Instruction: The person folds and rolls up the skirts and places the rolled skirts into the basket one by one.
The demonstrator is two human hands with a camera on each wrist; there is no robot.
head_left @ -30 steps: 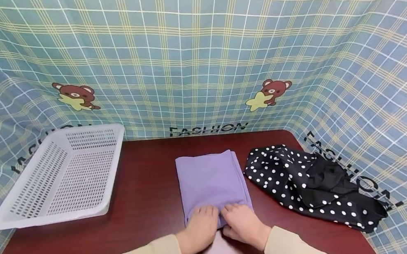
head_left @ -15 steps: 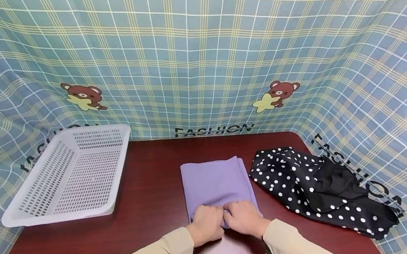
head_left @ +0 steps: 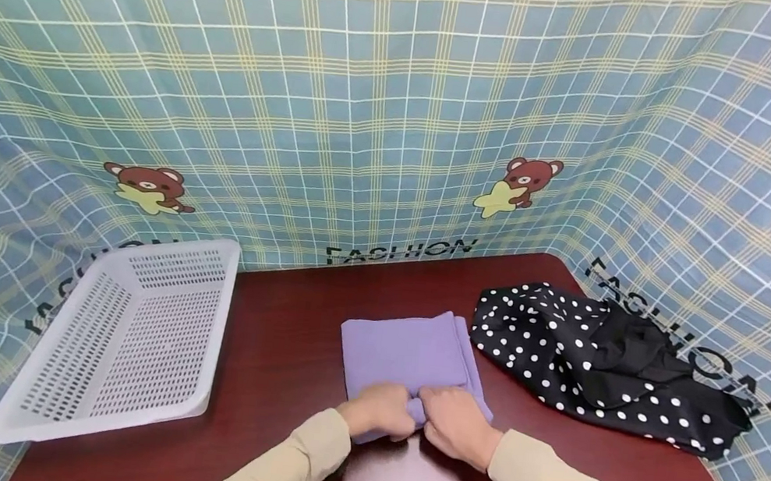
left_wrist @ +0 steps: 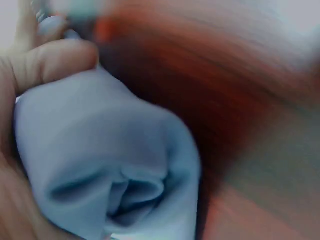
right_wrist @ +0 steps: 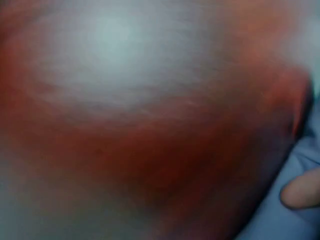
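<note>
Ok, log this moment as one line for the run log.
left hand: grips near edge of purple cloth | right hand: grips same edge | white basket: left on table | polka-dot garment: right

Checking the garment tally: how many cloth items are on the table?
2. A folded purple cloth at the table's middle, its near edge held by both hands; a black polka-dot garment heaped to its right. More could be hidden inside the heap.

We see the purple cloth (head_left: pixel 409 353) folded into a flat rectangle on the dark red desk (head_left: pixel 278 386). Its near edge is bunched and lifted where we grip it; the blurred left wrist view seems to show rolled layers there.
</note>
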